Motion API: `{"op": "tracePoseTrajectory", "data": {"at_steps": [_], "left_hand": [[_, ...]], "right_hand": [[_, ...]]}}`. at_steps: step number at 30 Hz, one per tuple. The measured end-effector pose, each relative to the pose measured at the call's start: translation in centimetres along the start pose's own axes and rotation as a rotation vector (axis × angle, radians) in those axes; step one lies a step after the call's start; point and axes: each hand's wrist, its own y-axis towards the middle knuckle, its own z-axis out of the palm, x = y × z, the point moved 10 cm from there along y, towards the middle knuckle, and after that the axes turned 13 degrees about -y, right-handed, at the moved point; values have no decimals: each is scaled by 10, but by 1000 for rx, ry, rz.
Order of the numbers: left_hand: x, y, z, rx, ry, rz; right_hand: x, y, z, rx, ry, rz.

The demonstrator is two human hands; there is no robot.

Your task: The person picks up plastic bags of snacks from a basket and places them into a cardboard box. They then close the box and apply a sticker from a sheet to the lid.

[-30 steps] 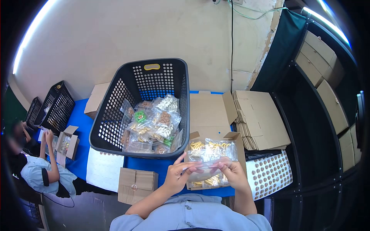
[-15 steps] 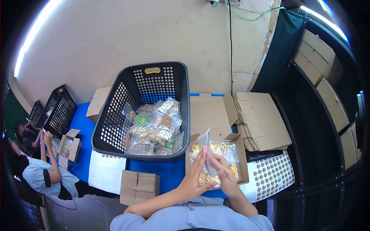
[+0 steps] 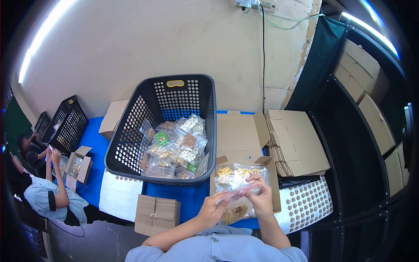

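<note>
Between them, my left hand and my right hand pinch the top edge of a clear plastic bag. Yellowish snack pieces and a round brown label show through its front. The bag hangs over the near side of an open cardboard box. Inside that box lie more clear bags of yellow snack pieces, partly hidden by my hands. Left of the box stands a large black basket with several snack bags in white, green, brown and yellow.
Flattened cardboard boxes are stacked at the right, above a sheet of round stickers. A closed box sits below the basket. At far left, a co-worker handles something beside another open box. Black shelving borders the right.
The bag has gone from upright and edge-on between my flat palms to hanging with its label facing me. Both hands now grip its top edge, further apart.
</note>
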Motion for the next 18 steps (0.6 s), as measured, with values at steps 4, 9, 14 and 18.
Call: {"op": "tracePoseTrajectory", "data": {"at_steps": [4,9,14,18], "left_hand": [[-2,2,4,50,-408,-87],[13,2,-3,-27,-233,-53],[54,-2,-6,-49,-183,-251],[52,-6,-16,-242,-479,-316]], "right_hand": [[6,0,0,28,258,67],[0,-2,-8,-92,597,181],[-1,-1,-7,-143,547,216],[12,-2,14,0,185,105]]}}
